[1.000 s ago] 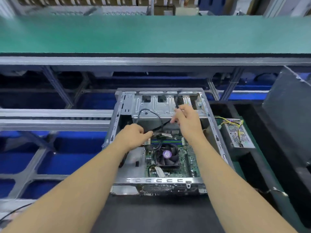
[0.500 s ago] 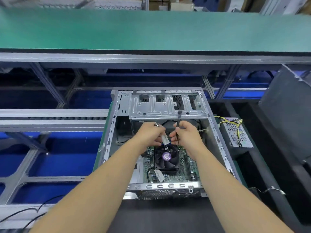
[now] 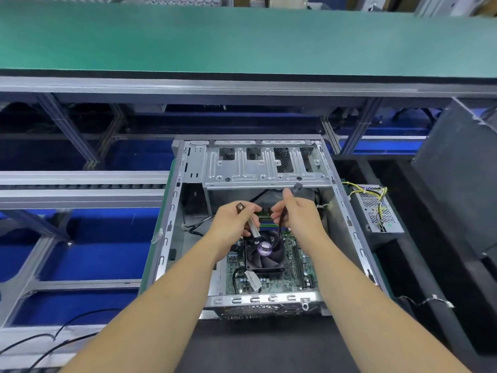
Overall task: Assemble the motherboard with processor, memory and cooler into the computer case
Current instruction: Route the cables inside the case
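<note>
Hands meet over the cooler [image 3: 265, 251] inside the case [image 3: 347, 211]: left hand [image 3: 234, 224] pinches a connector [image 3: 240, 207], right hand [image 3: 298, 214] grips a black cable [image 3: 279, 224]. Half a second ago both hands sat lower, closer together.

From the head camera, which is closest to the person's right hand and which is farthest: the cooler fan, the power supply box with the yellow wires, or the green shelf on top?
Measured from the right hand:
1. Cooler fan, just below and left of it, inside the case.
2. Power supply box, off to the right, outside the case.
3. Green shelf, far beyond, across the top of the view.
</note>
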